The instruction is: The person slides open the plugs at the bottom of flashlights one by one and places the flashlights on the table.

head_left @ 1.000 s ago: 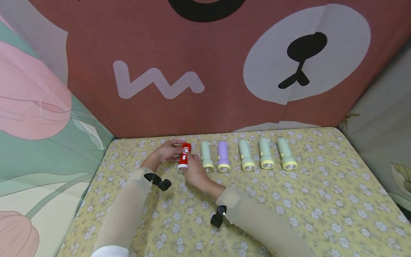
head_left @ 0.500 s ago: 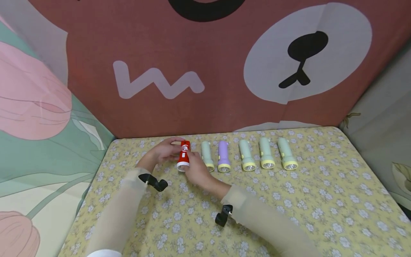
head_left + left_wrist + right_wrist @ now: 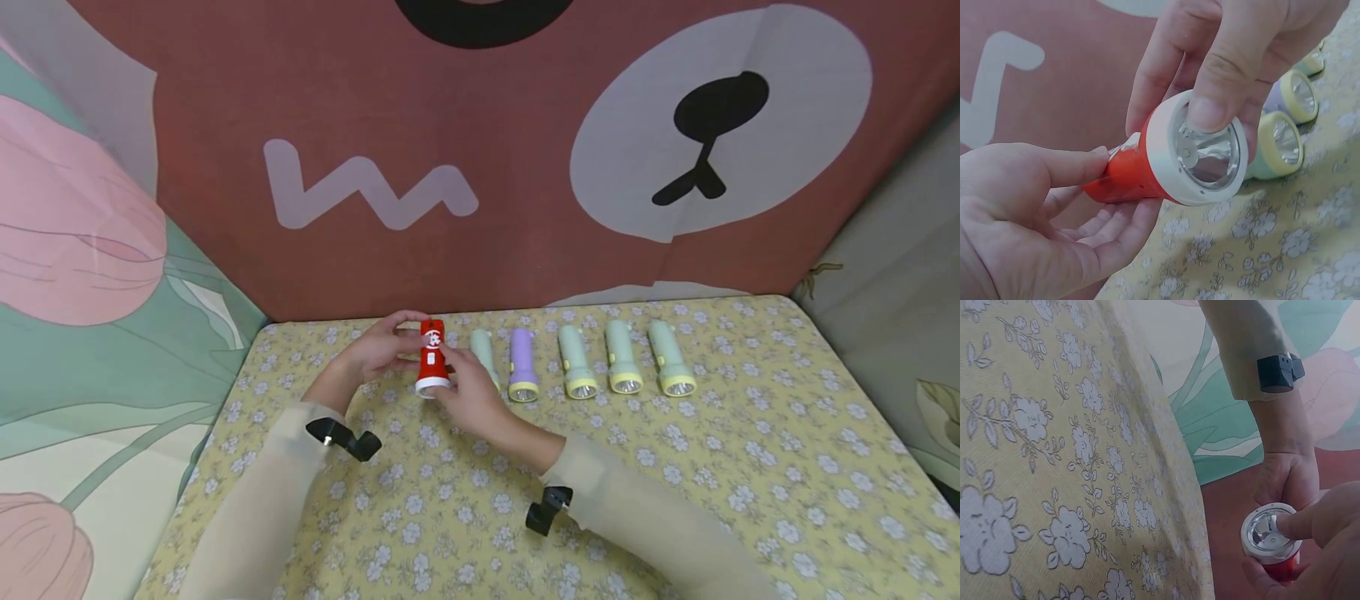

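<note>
A red flashlight [image 3: 432,354] with a white head is held between both hands, its lens facing the person. My left hand [image 3: 372,350] grips the red body from the left, thumb on one side and fingers beneath, as the left wrist view shows. From the right, my right hand [image 3: 480,400] pinches the head, with its thumb [image 3: 1210,114] lying on the clear lens [image 3: 1207,150] and its fingers behind the rim. Right beside it, a pale green flashlight [image 3: 481,343] is partly covered by the right hand. A purple flashlight [image 3: 521,354] with a yellow rim lies further right.
Several pale green flashlights, including the end one [image 3: 670,354], continue the row to the right, lenses toward the person. A yellow floral cloth [image 3: 675,500] covers the table. Behind its back edge rises a reddish-brown printed fabric wall [image 3: 525,208].
The red flashlight has risen a little and shows more of its body. My right hand has shifted to the right of its head; both forearms have spread slightly apart.
</note>
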A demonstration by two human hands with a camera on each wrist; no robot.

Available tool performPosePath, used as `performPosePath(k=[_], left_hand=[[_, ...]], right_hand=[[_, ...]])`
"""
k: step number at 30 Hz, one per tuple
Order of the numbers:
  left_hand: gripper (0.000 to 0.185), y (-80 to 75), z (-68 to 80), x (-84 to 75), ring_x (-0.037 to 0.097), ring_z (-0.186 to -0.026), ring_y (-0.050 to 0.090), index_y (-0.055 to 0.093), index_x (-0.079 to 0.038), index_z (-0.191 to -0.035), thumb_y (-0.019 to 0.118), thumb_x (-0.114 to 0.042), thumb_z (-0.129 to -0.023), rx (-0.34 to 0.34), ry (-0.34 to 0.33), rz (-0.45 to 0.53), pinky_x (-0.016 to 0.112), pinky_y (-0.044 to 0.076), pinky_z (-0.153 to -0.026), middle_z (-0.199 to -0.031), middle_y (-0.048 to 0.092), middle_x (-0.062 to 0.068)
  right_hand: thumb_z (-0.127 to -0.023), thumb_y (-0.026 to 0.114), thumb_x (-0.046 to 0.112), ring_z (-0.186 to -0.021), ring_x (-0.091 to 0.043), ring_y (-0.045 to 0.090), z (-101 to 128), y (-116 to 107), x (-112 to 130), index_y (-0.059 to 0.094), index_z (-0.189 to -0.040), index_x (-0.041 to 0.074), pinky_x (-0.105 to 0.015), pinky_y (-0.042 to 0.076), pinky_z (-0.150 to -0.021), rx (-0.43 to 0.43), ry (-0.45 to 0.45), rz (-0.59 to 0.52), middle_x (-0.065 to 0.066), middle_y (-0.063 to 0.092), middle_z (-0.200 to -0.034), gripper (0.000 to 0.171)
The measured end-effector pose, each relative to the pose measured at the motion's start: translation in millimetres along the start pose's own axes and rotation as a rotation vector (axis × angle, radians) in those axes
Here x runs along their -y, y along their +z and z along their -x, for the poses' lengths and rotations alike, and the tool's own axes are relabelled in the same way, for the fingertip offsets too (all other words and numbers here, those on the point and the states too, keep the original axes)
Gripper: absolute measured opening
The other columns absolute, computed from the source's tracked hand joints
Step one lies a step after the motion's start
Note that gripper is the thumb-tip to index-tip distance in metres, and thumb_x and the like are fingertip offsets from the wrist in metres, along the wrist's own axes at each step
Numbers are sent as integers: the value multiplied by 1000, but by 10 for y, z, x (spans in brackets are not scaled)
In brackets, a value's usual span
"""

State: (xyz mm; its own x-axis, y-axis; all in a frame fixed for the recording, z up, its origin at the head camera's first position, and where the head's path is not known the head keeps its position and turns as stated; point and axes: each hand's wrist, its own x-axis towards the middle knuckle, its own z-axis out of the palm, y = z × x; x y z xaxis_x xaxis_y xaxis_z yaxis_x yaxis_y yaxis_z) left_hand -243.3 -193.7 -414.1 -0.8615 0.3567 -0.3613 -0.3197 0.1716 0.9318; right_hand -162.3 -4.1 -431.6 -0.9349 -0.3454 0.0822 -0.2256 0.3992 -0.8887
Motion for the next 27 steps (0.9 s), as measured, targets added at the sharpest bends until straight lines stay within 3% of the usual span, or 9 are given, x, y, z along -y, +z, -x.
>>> performPosePath(k=[8,16,27], left_hand=[[49,95,80,-32,40,-127,52,39,-4,-148,58,-5,-103,-16,58,37,59,48,-104,-143,48,24],[45,213,132,-97,34,-121,54,44,-4,-144,60,-2,-102,-52,105,61,59,50,-101,-141,47,21],[45,341,152,-146,37,-120,57,48,-3,-141,63,-1,-99,-115,216,-17,56,55,-94,-137,47,20]], right_hand=[[-97,71,9,-117,-28,60,86,-70,-33,36,-157,2,-33,58,-86,-9,-34,-56,-17,48,-142,69],[-95,72,10,-124,-28,57,134,-155,-34,35,-157,6,-35,56,-94,-17,-2,-129,-14,48,-143,73],[-97,70,11,-123,-31,58,131,-226,-84,42,-151,2,-40,56,-97,-71,-3,-285,-16,58,-136,61]])
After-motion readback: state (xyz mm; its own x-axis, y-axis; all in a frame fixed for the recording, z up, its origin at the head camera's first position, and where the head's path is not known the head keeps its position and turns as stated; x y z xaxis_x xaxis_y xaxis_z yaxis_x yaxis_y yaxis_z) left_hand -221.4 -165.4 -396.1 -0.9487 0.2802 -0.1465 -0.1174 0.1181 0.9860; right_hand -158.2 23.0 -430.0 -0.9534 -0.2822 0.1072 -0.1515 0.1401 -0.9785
